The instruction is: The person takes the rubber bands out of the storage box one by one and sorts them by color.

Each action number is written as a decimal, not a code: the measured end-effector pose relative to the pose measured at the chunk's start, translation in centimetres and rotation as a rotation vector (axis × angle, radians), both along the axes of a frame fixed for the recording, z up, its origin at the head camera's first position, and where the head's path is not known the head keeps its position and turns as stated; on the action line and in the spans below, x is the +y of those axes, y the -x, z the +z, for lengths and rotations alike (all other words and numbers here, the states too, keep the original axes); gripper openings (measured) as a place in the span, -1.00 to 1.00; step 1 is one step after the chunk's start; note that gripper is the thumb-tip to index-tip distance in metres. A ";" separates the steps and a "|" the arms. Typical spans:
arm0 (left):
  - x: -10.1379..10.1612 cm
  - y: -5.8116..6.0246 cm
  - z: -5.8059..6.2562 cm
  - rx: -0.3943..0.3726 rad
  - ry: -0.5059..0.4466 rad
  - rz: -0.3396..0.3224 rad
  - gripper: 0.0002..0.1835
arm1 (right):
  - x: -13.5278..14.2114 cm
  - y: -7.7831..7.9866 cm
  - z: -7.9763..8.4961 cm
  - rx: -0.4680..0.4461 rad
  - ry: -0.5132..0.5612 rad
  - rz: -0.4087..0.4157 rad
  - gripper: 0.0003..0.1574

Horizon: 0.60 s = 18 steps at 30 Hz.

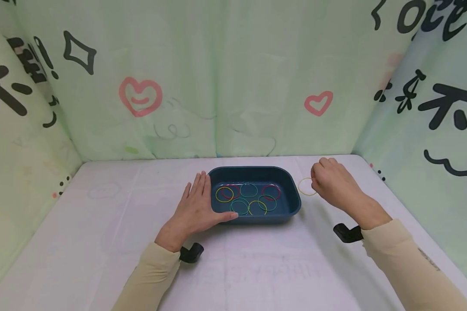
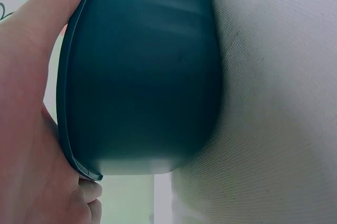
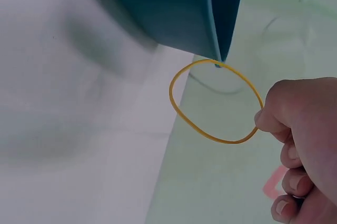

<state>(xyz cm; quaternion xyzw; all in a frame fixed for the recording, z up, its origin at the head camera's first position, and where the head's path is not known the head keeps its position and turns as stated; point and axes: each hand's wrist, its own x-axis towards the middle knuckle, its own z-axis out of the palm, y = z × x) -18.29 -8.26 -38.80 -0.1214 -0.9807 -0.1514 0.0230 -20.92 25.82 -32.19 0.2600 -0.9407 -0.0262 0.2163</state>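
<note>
A dark blue rectangular tray (image 1: 255, 219) stands on the table with several thin rubber bands in yellow, red and green lying inside. My left hand (image 1: 196, 207) rests at its left front corner, fingers straight along the left side and thumb laid over the front rim. Right of the tray and raised above the table, my right hand (image 1: 336, 183) pinches a yellow rubber band (image 3: 202, 132) between thumb and forefinger. The band hangs out as an open loop toward the tray's right end, and the other fingers of that hand are curled.
A white cloth covers the table (image 1: 257, 268). Pale green curtains (image 1: 233, 86) with drawn hearts and black lettering enclose the back and both sides. A black wrist mount (image 1: 192, 252) sits at the left cuff, and another black mount (image 1: 347, 233) at the right.
</note>
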 end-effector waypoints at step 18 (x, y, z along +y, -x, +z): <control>0.0 0.0 0.1 -0.001 0.049 0.006 0.39 | 1.6 1.2 -3.1 -0.195 -0.055 -0.067 -0.89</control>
